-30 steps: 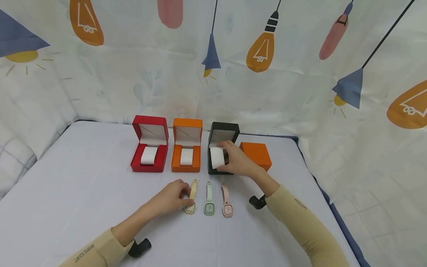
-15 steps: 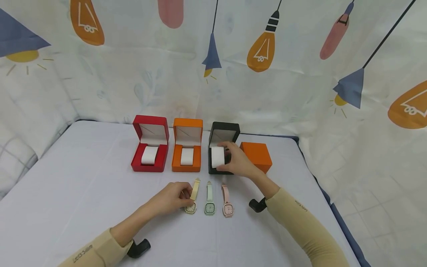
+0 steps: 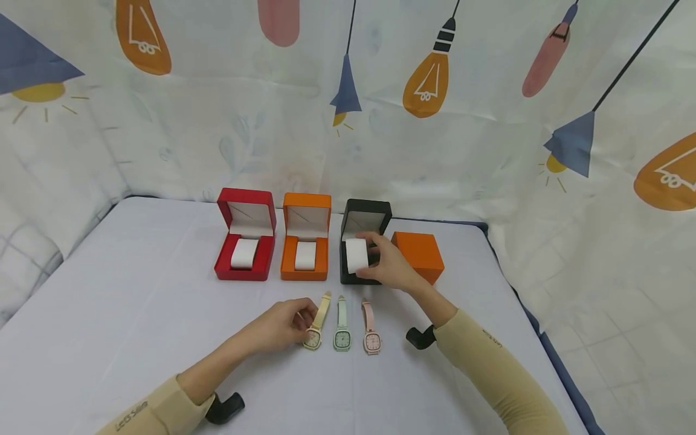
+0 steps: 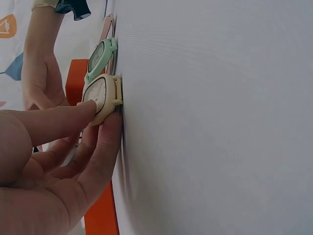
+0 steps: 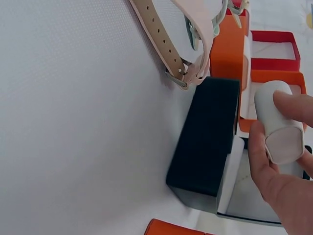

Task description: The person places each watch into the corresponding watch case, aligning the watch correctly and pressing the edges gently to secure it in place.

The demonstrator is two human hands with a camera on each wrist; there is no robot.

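Note:
My left hand pinches a cream watch at its face and case, and the strap leans to the right. In the left wrist view, the thumb lies across the dial of the cream watch, with fingers curled under it. My right hand grips a white watch cushion at the open black box. The right wrist view shows the thumb on one side of the white cushion and fingers on the other. Beside the cream watch lie a mint green watch and a pink watch.
An open red box and an open orange box stand left of the black one, each with a white cushion inside. A closed orange box sits to its right. Behind the white-covered table hangs a patterned curtain.
The cream watch's strap has swung to the right while my left hand keeps its place around the case. The white cushion in my right hand has shifted very slightly right.

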